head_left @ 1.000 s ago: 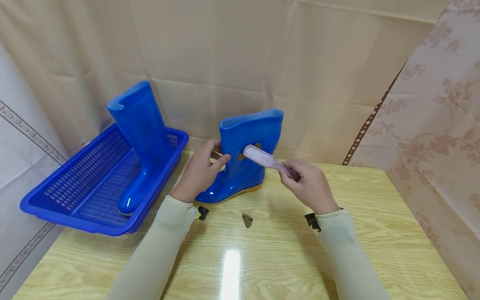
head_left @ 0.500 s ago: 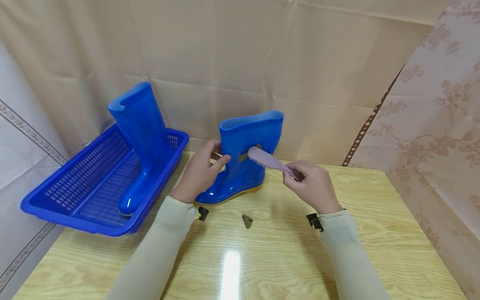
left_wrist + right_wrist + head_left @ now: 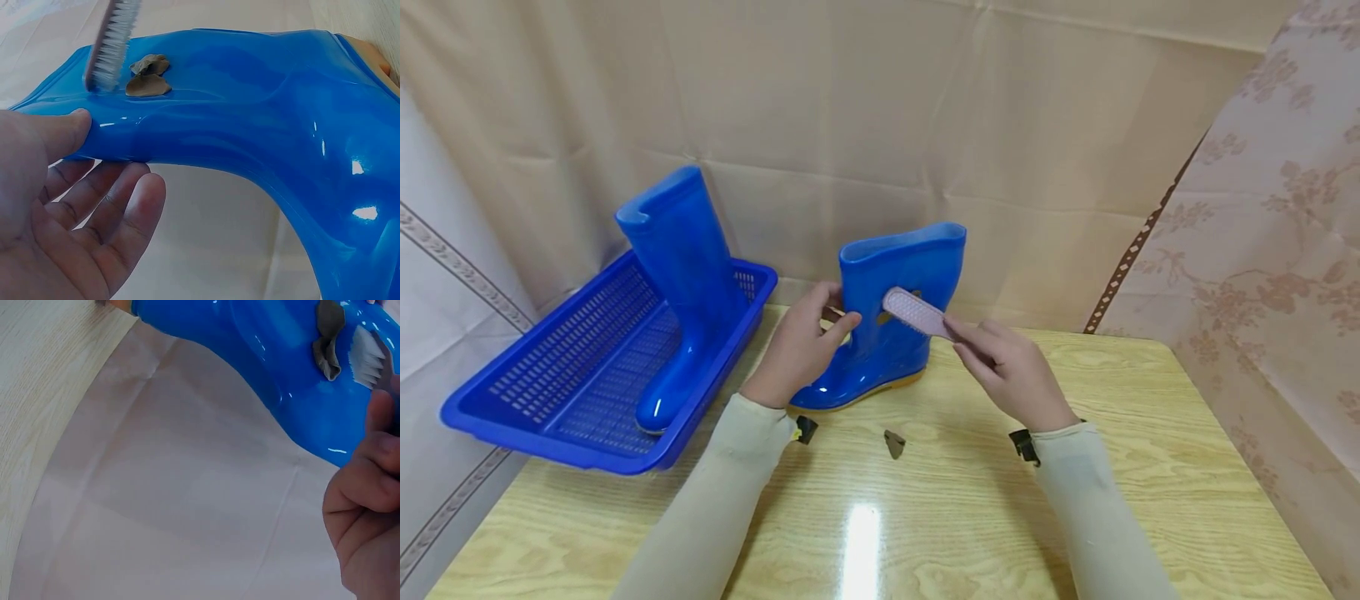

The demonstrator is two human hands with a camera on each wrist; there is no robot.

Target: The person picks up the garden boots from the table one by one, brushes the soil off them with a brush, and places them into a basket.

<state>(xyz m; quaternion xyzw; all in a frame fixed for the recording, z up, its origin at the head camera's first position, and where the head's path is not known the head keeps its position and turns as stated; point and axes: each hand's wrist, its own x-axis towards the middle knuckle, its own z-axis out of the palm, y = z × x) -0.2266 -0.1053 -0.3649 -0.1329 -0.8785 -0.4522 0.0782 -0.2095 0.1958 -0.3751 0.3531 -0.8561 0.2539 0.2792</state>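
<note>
A glossy blue rain boot point(image 3: 887, 358) with a yellow sole stands on the table, toe pointing left. My left hand point(image 3: 805, 342) grips the front of its shaft, thumb point(image 3: 69, 131) on the near side and fingers curled behind. My right hand point(image 3: 1011, 371) holds a pale lilac scrubbing brush point(image 3: 917, 312) against the side of the shaft. Its white bristles point(image 3: 365, 357) stand right beside a brown, mud-like patch point(image 3: 149, 76) stuck on the boot. In the head view the brush head partly covers that patch.
A second blue boot point(image 3: 688, 258) stands in a blue plastic basket point(image 3: 580, 450) at the left. One small brown piece point(image 3: 894, 443) lies on the wooden table point(image 3: 970, 517) in front of the boot. A beige curtain point(image 3: 1037, 167) hangs close behind.
The brush shifted right across the patch and tilted, then came back left with my right hand. My left hand and the boot have stayed in place.
</note>
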